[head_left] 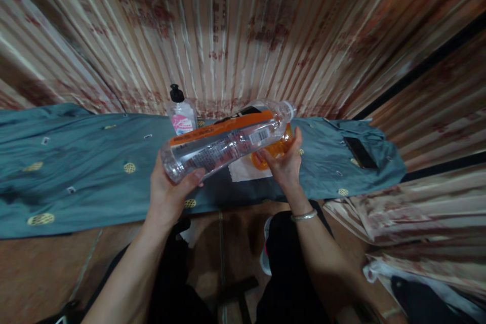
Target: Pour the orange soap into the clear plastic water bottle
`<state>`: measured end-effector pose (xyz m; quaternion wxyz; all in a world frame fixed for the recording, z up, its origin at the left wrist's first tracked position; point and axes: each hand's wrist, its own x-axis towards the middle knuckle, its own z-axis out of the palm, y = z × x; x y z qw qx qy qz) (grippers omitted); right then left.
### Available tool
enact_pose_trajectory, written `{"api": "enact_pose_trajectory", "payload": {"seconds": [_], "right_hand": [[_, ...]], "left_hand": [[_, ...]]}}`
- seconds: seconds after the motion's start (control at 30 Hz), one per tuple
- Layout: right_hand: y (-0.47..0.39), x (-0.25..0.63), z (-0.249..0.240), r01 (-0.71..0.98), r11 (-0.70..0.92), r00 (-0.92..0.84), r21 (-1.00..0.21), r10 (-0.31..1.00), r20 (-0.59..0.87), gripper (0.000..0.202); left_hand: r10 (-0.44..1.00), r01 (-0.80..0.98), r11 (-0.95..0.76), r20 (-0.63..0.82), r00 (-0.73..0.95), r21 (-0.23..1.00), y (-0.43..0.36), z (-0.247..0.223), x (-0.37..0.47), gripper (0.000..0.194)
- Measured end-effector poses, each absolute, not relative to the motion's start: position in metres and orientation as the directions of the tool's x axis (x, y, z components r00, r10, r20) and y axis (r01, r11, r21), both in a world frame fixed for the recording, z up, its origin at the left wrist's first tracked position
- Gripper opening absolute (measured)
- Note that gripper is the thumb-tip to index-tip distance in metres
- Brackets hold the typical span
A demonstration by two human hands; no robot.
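Observation:
A large clear plastic bottle (231,144) with an orange and silver-grey label lies tilted in the air, its white-topped neck up to the right. My left hand (170,187) is closed around its base, thumb on the near side. Near the neck end, my right hand (285,162) supports the bottle from below, thumb and fingers apart around it; some of its fingers are hidden. Behind that hand, an orange see-through container (261,160) stands on a white cloth (248,170), partly covered by the bottle.
A clear pump bottle (183,116) with a black top and pink label stands at the back left. Beneath everything runs a green-blue cloth (94,162) with pineapple prints. A dark phone (360,153) lies at the right. Pleated curtains (228,35) hang behind.

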<state>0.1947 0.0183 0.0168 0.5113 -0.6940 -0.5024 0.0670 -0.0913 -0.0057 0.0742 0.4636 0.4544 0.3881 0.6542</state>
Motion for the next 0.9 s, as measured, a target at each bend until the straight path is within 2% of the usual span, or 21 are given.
{"api": "enact_pose_trajectory", "payload": {"seconds": [0.27,0.43,0.63,0.73,0.9], "right_hand": [[0.013,0.197,0.007,0.611,0.034,0.447,-0.791,0.81,0.38,0.136],[0.009,0.196,0.005,0.578,0.002,0.482,-0.816,0.806,0.343,0.128],[0.005,0.195,0.006,0.572,-0.026,0.488,-0.82,0.814,0.315,0.121],[0.005,0.194,0.004,0.585,-0.024,0.488,-0.81,0.809,0.328,0.113],[0.005,0.195,0.001,0.592,-0.035,0.494,-0.805,0.805,0.328,0.097]], "left_hand": [[0.959,-0.233,-0.271,0.243,-0.143,0.934,-0.006,0.071,-0.094,0.065],[0.957,-0.233,-0.279,0.249,-0.15,0.932,-0.006,0.07,-0.095,0.071],[0.957,-0.186,-0.274,0.249,-0.149,0.944,-0.007,0.071,-0.094,0.063],[0.956,-0.189,-0.272,0.242,-0.167,0.943,-0.007,0.071,-0.094,0.063],[0.963,-0.186,-0.24,0.21,-0.168,0.953,-0.008,0.07,-0.095,0.074]]}}
